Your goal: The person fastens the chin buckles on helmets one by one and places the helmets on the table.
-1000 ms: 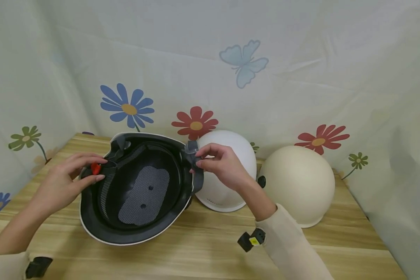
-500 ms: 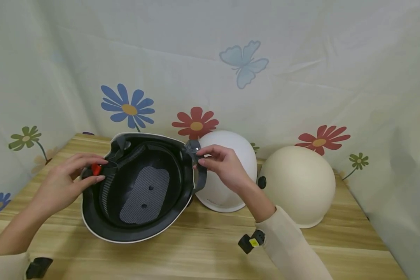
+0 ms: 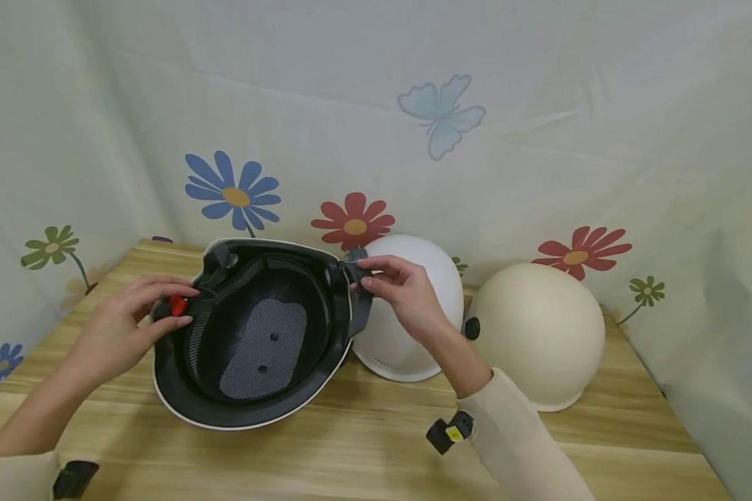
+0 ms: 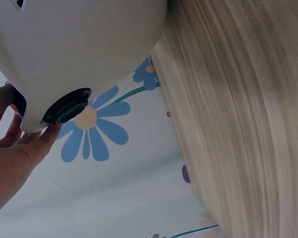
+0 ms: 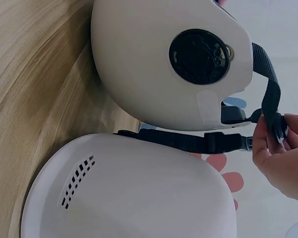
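Observation:
An upturned helmet (image 3: 260,410) with a white shell and black padded lining lies on the left, its hollow facing me. My left hand (image 3: 122,320) grips its left edge, thumb and fingers around a red buckle part (image 3: 177,305). In the left wrist view, a fingertip touches the shell beside a black round disc (image 4: 67,106). At the helmet's right side, my right hand (image 3: 397,289) pinches the dark chin strap (image 3: 362,309) by its black fitting. The right wrist view shows the strap (image 5: 272,94) looping from the shell into my fingertips; the fitting is partly hidden.
A white helmet (image 3: 407,348) stands dome up behind my right hand, partly covered by it. Right of that sits a cream helmet (image 3: 539,334) with a black side disc (image 3: 472,328). All rest on a wooden table (image 3: 363,452) against a flower-print cloth (image 3: 326,125).
The upturned helmet's near rim has risen slightly and shifted right. My right hand has tilted the strap fitting, still pinching it. My left hand keeps its hold.

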`<state>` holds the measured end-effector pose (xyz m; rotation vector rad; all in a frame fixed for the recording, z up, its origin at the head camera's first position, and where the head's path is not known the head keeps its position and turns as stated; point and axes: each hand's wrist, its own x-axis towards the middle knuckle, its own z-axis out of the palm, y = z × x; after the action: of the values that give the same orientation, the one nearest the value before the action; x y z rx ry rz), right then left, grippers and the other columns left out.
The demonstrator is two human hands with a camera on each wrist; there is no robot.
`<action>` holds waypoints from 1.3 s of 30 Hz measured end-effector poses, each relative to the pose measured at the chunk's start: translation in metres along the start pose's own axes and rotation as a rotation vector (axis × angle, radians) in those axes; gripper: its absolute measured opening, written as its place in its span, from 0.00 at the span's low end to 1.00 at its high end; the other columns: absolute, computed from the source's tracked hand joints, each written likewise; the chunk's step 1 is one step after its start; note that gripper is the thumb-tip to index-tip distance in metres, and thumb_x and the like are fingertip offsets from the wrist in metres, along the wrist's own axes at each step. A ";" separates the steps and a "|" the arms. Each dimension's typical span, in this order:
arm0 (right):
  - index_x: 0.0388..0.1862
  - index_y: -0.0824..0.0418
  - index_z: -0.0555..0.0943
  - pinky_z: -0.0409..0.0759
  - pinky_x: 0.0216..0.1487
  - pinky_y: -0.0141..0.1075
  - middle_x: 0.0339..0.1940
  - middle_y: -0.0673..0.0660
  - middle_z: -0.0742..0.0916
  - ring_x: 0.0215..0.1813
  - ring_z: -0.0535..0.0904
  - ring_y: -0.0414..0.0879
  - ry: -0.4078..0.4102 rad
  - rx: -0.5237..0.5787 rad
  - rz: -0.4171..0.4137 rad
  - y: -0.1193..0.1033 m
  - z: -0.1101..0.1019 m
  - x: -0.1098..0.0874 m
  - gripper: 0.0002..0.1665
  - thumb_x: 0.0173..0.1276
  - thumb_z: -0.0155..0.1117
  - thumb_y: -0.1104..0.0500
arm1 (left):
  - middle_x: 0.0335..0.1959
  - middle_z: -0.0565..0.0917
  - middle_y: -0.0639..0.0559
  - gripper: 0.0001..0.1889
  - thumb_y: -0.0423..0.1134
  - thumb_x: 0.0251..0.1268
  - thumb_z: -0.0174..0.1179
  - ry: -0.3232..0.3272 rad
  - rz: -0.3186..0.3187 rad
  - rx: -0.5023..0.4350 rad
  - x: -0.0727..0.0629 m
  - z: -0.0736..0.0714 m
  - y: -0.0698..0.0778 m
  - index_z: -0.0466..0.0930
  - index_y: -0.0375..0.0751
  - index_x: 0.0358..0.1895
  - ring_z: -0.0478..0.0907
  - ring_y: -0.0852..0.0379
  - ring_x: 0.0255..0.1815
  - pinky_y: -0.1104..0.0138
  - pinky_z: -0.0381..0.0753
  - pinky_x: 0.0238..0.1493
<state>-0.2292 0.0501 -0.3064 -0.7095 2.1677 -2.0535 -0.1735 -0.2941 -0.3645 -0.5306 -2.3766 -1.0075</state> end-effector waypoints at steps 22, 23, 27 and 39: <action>0.51 0.75 0.74 0.77 0.48 0.38 0.40 0.62 0.82 0.39 0.81 0.46 0.007 0.014 0.004 0.003 0.003 0.007 0.17 0.62 0.55 0.75 | 0.48 0.76 0.54 0.24 0.19 0.36 0.69 0.016 0.056 -0.010 -0.004 -0.003 -0.004 0.81 0.42 0.42 0.63 0.77 0.53 0.88 0.59 0.49; 0.51 0.76 0.74 0.78 0.47 0.37 0.39 0.62 0.82 0.38 0.81 0.46 0.006 0.016 -0.001 0.003 0.003 0.007 0.17 0.62 0.55 0.75 | 0.48 0.76 0.54 0.24 0.19 0.36 0.69 0.016 0.054 -0.007 -0.004 -0.003 -0.003 0.81 0.42 0.42 0.63 0.77 0.53 0.88 0.59 0.49; 0.50 0.77 0.74 0.77 0.45 0.34 0.35 0.59 0.82 0.37 0.78 0.45 -0.002 0.011 -0.030 0.000 0.003 0.007 0.16 0.62 0.56 0.75 | 0.48 0.76 0.57 0.23 0.19 0.37 0.69 0.018 0.049 -0.007 -0.005 -0.003 -0.003 0.81 0.42 0.42 0.63 0.77 0.53 0.88 0.58 0.49; 0.49 0.79 0.73 0.77 0.43 0.32 0.34 0.55 0.80 0.37 0.75 0.45 -0.016 0.043 -0.048 -0.001 0.003 0.005 0.16 0.61 0.55 0.76 | 0.47 0.76 0.57 0.23 0.20 0.37 0.69 0.028 0.050 0.009 -0.007 -0.002 -0.005 0.81 0.42 0.41 0.63 0.79 0.52 0.89 0.59 0.48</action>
<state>-0.2319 0.0456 -0.3045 -0.7775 2.1119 -2.1033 -0.1696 -0.2994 -0.3704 -0.5658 -2.3303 -0.9763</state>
